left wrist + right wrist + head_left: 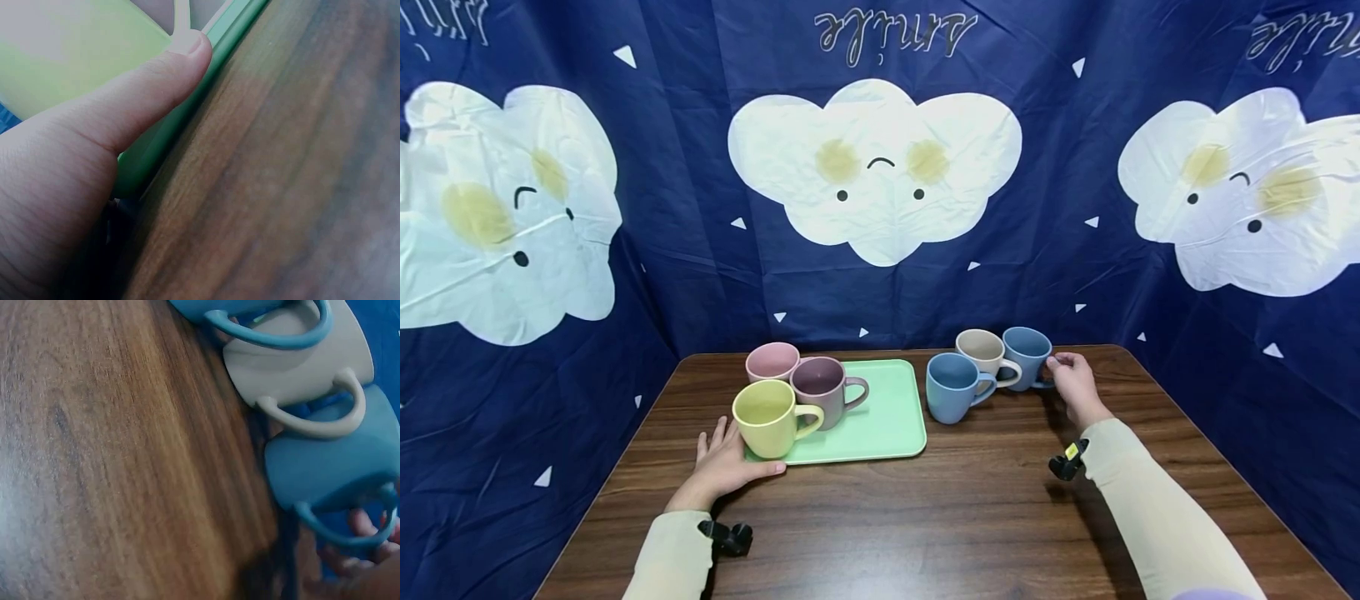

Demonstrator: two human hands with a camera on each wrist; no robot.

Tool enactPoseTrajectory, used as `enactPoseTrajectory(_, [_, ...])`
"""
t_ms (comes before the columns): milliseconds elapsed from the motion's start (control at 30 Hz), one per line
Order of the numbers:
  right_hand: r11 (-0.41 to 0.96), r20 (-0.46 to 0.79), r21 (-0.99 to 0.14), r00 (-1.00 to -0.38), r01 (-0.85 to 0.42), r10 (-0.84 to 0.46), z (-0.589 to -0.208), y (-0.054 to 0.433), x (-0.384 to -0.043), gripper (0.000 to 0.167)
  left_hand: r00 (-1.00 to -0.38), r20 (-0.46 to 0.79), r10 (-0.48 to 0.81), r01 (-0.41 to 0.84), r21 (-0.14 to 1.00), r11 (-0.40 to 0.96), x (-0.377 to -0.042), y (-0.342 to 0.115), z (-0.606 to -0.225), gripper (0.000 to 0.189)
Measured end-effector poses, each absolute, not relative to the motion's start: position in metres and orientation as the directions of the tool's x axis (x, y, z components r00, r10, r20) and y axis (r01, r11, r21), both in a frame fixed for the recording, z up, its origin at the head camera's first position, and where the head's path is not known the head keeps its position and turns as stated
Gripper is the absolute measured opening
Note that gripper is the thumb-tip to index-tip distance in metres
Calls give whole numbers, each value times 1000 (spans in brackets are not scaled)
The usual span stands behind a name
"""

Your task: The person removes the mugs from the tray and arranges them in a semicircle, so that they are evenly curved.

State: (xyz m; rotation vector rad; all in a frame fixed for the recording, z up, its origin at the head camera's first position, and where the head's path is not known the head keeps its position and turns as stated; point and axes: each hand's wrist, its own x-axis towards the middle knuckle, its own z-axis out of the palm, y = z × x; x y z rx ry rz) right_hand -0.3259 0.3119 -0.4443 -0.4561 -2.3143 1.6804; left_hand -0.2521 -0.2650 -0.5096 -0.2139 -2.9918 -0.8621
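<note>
My left hand (722, 467) lies at the near left corner of a mint green tray (887, 412). Its thumb (147, 94) stretches straight along the front rim, and the other fingers spread out to the left. Right above the thumb, a yellow mug (765, 417) stands on the tray with a purple mug (820, 392) and a pink mug (772, 361). On the right, my right hand (1075, 387) holds the handle of the far blue mug (337, 459), fingers curled at it. That mug stands beside a beige mug (300, 359).
A second blue mug (951, 390) stands in front of the beige one, just right of the tray. The brown wooden table (880, 525) carries everything. Dark blue cloth with cloud prints (876, 167) hangs behind the back edge and along both sides.
</note>
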Motion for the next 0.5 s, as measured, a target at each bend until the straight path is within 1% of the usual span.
enactPoseTrajectory(67, [384, 134, -922, -894, 45, 428, -440, 307, -326, 46, -991, 50, 126, 134, 523, 842, -252, -265, -509, 130])
enactPoseTrajectory(133, [473, 271, -881, -853, -33, 446, -435, 300, -326, 42, -991, 46, 125, 130, 516, 846, -252, -264, -508, 129])
enactPoseTrajectory(200, [548, 393, -829, -809, -107, 437, -431, 293, -326, 37, -991, 45, 125, 130, 513, 848, -251, -264, -507, 129])
enactPoseTrajectory(267, [582, 478, -793, -778, -182, 408, -428, 286, -325, 33, -991, 46, 124, 130, 510, 850, -250, -265, -507, 129])
enactPoseTrajectory(367, [582, 541, -769, -754, -265, 371, -427, 276, -324, 28, -991, 47, 123, 130, 508, 852, -251, -265, -508, 129])
enactPoseTrajectory(500, [548, 554, -774, -757, -316, 347, -430, 265, -319, 23, -991, 49, 126, 133, 507, 851, -252, -265, -509, 129])
